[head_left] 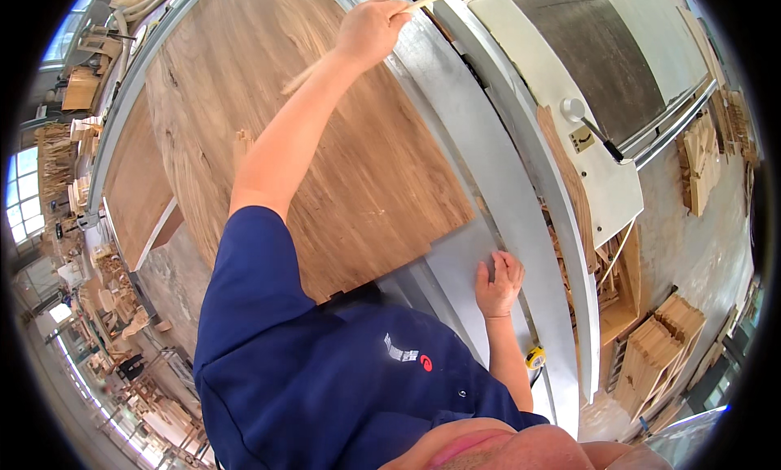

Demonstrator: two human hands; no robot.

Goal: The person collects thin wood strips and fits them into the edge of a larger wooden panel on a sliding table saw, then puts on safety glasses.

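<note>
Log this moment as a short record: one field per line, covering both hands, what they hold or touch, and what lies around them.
Setting: woodworking shop, seen from above
Left hand: stretched far forward, gripping a thin wooden stick above the far edge of the panel
Right hand: resting flat on the grey metal saw table, holding nothing
Workpiece: large wood-grain panel lying flat on the machine
Nearby: yellow tape measure by the right forearm; stacked wooden pieces on the floor at right

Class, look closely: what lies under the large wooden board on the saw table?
The wooden board lies on a grey metal machine table, which shows along its right edge. Whatever is beneath the board's middle is covered and cannot be seen.
</note>
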